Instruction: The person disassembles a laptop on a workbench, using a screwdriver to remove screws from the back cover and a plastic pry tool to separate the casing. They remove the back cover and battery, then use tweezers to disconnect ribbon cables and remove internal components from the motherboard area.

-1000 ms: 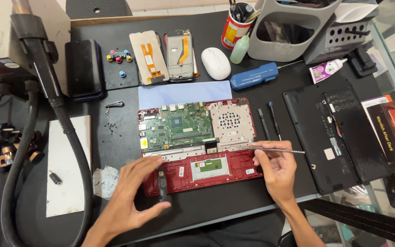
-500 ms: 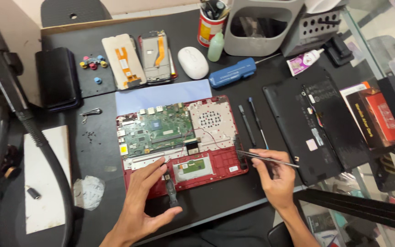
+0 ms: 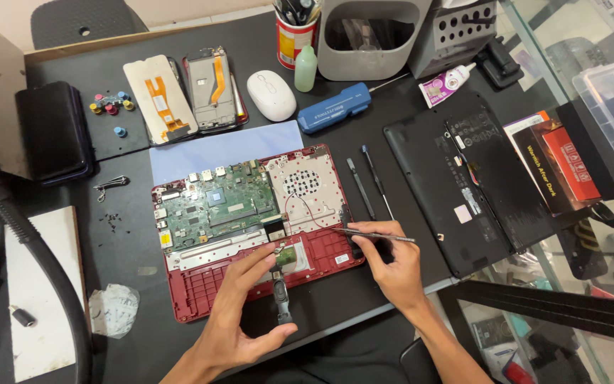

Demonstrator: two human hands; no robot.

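A dark table (image 3: 392,135) carries an opened red laptop (image 3: 250,227) near its front edge, circuit board bared. The left hand (image 3: 239,320) lies on the laptop's front part, thumb and fingers pinching a small dark part (image 3: 282,299). The right hand (image 3: 392,267) grips thin tweezers (image 3: 371,234), tip at the laptop's right edge.

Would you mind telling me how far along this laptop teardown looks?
Done: the black bottom cover lies off beside the red laptop. In hand: the left hand lifts a small black part; the right hand holds tweezers. Left: the green board sits in place.
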